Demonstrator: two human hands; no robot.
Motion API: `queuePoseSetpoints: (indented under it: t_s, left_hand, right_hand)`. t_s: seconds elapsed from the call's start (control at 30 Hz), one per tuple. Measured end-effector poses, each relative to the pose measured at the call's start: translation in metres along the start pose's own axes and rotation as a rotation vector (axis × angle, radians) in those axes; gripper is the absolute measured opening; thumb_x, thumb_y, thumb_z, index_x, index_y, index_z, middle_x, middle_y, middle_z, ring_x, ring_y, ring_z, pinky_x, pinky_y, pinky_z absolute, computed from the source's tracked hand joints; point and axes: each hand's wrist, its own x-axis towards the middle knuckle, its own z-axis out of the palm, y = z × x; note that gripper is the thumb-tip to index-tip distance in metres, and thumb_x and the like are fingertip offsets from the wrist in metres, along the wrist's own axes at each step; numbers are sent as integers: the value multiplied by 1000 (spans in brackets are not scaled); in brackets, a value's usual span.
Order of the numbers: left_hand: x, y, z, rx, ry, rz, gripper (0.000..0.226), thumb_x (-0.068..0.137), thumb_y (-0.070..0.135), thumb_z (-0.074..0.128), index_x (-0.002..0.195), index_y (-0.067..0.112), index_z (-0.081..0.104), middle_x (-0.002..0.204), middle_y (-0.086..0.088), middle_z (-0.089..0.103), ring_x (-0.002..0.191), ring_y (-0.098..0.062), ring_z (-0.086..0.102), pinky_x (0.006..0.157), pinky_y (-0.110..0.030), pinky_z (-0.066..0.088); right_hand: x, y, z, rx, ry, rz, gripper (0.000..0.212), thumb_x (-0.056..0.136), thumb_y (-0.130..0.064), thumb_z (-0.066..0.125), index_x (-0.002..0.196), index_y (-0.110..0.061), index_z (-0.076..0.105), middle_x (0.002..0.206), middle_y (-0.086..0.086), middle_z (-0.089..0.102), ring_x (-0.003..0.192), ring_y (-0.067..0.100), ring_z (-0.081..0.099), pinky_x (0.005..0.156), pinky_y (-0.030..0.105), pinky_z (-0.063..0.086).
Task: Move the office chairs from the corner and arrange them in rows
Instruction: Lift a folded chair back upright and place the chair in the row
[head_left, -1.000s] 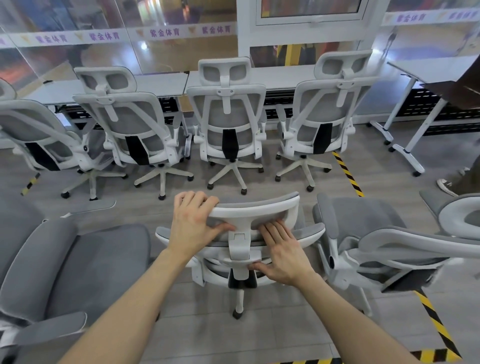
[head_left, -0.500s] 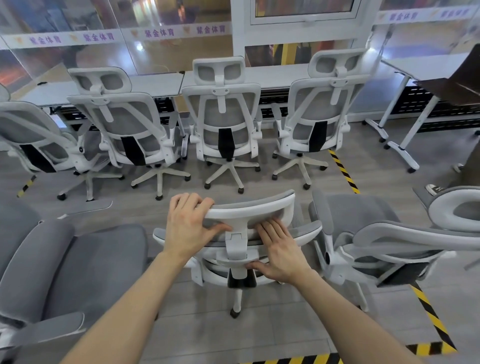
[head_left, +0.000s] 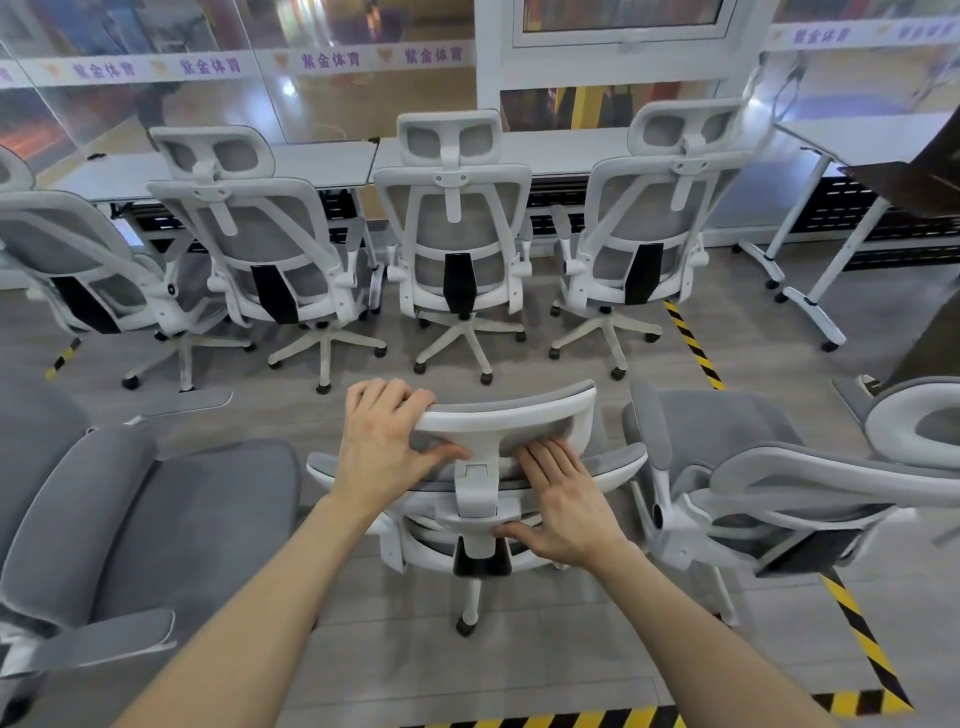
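Observation:
A white-framed grey mesh office chair (head_left: 540, 415) stands right in front of me, seen from behind and above. My left hand (head_left: 387, 441) grips the left end of its headrest, fingers over the top and thumb underneath. My right hand (head_left: 563, 504) lies on the back frame below the headrest, fingers fairly straight against the mesh and thumb hooked under the white bracket. Ahead, a row of like chairs (head_left: 457, 249) faces the white desks (head_left: 322, 161). Grey chairs flank mine on the left (head_left: 156, 525) and right (head_left: 769, 467).
Yellow-black floor tape (head_left: 693, 345) runs along the right and across the bottom (head_left: 571, 719). A white-legged table (head_left: 810, 301) stands at the far right. Someone's shoe (head_left: 870, 384) shows at the right edge. A glass wall (head_left: 260, 67) closes the back.
The view has shifted slightly forward and the chair with my hands has rolled a little toward the row. Both hands keep the same hold.

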Motion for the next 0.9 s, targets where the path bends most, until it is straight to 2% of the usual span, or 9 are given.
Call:
queuePoseSetpoints:
  t_s: [0.23,0.33,0.47,0.6,0.7,0.77,0.9]
  left_hand:
    - [5,-5,0,-15,-19,21,75,80,91,73,102,19,69,96,3,55,93,-25,53,94,-48,43]
    - [7,-6,-1,-9,-22,25,78,80,94,69,103,19,69,96,3,54,93,-24,52,94,-47,43]
    - [6,-6,-4,13,-32,17,77,78,92,73,104,20,69,96,3,55,94,-25,53,96,-47,44]
    - [8,0,-12,78,-106,25,75,81,89,73,111,20,67,101,2,57,98,-25,53,99,-45,43]
    - [11,-1,-22,152,-208,87,70,87,82,70,121,21,63,108,2,60,103,-26,57,103,-45,45]
    - [12,-4,-32,237,-271,115,67,88,74,75,126,21,61,109,0,63,105,-27,60,104,-44,46]
    - [3,-18,-62,420,-327,-28,67,87,59,79,136,20,57,117,-7,66,109,-32,65,102,-47,47]
  right_hand:
    - [4,-1,-8,-10,-43,24,113,83,-93,59,156,-7,50,155,11,54,150,33,44,136,47,20]
    - [6,-5,-10,-16,-65,42,113,82,-94,58,157,-9,49,157,10,52,152,32,41,137,43,14]
    - [7,-8,-10,0,-84,48,113,83,-93,59,158,-9,48,157,10,51,153,32,40,138,45,14]
    - [6,-8,-14,-4,-102,54,114,84,-93,55,159,-8,46,157,10,50,153,32,38,138,42,8]
    - [9,-7,-20,-42,-138,51,116,84,-96,48,162,-10,43,159,8,49,154,31,37,137,39,3]
    - [11,-6,-24,-72,-163,39,117,82,-97,47,163,-12,42,158,6,49,152,29,37,137,38,3]
    - [17,-15,-39,-173,-245,57,113,81,-94,45,163,-15,41,156,3,50,150,27,40,137,46,13]
